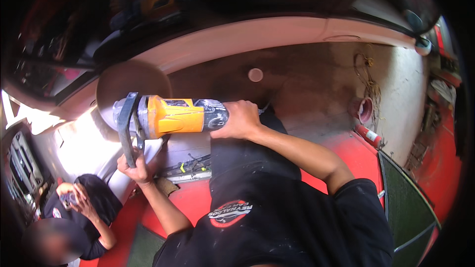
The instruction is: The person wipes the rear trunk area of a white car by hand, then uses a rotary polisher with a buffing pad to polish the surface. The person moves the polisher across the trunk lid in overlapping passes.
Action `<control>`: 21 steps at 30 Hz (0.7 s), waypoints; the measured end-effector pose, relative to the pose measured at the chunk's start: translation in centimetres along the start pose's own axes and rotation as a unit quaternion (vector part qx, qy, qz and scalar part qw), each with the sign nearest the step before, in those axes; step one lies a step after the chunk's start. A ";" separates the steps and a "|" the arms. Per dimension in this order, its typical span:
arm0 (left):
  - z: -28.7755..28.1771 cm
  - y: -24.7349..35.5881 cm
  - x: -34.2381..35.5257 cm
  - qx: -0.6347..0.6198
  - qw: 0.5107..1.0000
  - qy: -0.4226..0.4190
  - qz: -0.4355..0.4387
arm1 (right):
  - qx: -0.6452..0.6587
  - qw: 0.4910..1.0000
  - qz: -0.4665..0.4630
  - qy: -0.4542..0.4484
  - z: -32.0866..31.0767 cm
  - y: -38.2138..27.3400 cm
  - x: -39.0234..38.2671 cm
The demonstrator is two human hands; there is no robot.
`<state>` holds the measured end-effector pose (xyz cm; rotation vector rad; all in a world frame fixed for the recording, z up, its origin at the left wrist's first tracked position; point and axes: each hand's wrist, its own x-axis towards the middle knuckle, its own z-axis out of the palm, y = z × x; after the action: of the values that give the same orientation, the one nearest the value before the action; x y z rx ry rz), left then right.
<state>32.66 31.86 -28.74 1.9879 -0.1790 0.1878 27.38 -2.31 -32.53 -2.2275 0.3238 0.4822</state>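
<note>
Rotary polisher (180, 116): held crosswise beside the car (277, 32), its yellow body kept about level and its head turned to the left.
Car: dark, glossy, stretched across the top of the view. Its finish could be scuffed or burned if the tool were tilted or pressed too long on one spot.
Floor (158, 215): grey, red and green stretches are shown; detail at the left is lost in glare.
Co-worker (101, 195): placed low at the left, a small device (69, 199) being held; could be struck if the tool were swung that way.
Polishing pad (136, 76): round and blurred, as if spun; whether the car is touched cannot be told. A kick could be caused by its edge being caught.
Cable (368, 76): looped loosely at the right; a foot could be snagged there, and the way along the car is partly obstructed.
Reddish pot (363, 110): set just beside the cable.
Red cylinder (368, 136): laid near the pot.
Right hand (241, 118): wrapped around the rear grip; any switch is hidden.
Left hand (134, 168): closed around the lower end of the front handle (126, 133); control could be lost if either hold were loosened.
Pale disc (255, 74): small, seen well apart from the pot.
</note>
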 end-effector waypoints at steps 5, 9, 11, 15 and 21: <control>0.8 0.4 0.8 0.005 1.000 -0.020 -0.008 | 0.007 1.000 0.008 0.016 0.7 0.4 -0.3; 0.7 0.3 1.5 0.033 0.999 -0.033 0.022 | -0.007 0.999 0.001 0.053 2.4 0.0 -0.4; 0.7 0.3 1.7 0.035 0.997 -0.069 0.007 | -0.008 0.998 0.012 0.065 3.0 0.1 -0.5; 1.1 0.5 2.2 0.027 0.996 -0.085 0.027 | 0.005 0.996 0.012 0.088 3.8 0.4 -0.6; 1.6 1.6 3.8 0.026 0.989 -0.135 0.049 | 0.008 0.994 0.022 0.110 4.2 0.4 -1.2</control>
<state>36.14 29.61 -27.11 2.0530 -0.4501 -0.0163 25.14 0.79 -34.76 -2.2667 0.4908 0.2548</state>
